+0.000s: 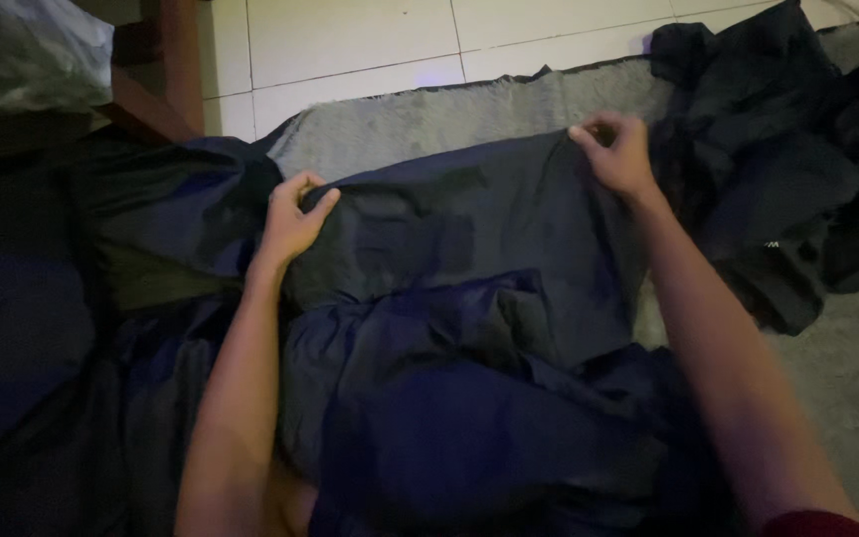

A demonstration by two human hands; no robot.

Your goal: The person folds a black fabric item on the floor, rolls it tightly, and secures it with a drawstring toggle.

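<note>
Pinching both hands [290,221] [616,154], a smooth, dark navy garment [469,298] spreads.

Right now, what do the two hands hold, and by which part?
Both the left hand and right hand pinch the dark blue cloth along its far edge.

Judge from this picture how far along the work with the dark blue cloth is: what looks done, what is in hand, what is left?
Done: the dark blue cloth already lies partly spread over the grey rug. In hand: the left hand and right hand each pinch its far edge, pulled taut between them. Left: the near part is still rumpled, and a black garment pile lies untouched to the right.
</note>
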